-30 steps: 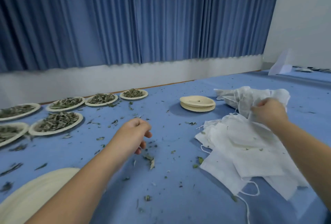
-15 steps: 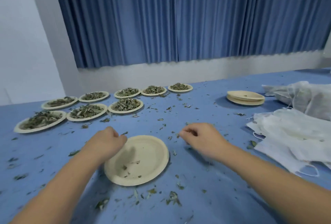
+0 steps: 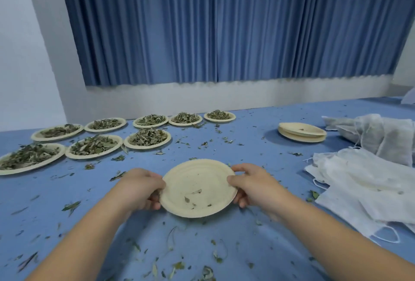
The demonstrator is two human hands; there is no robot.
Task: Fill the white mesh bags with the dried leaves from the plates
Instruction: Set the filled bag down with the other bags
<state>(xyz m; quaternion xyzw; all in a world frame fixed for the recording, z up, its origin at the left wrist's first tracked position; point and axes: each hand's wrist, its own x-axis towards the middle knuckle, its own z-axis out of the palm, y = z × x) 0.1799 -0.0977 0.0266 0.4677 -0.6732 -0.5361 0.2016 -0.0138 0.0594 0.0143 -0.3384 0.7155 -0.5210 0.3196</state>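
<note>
1. We've got the nearly bare plate by both rims, left hand and right hand curled round its edges, over the middle of the bench.
2. Eight plates of dried leaves are ranked far left, well apart.
3. On the right are stacked empty plates, filled bags and flat white mesh bags.
4. Leaf scraps lie everywhere, with open bench ahead and the curtain beyond the far edge.

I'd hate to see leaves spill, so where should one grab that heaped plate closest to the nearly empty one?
Probably the heaped plate by its bare rim, coming from the near and right sides and keeping it level. It is shallow, its leaves pile in the middle, and a neighbouring plate crowds its left edge.
</note>
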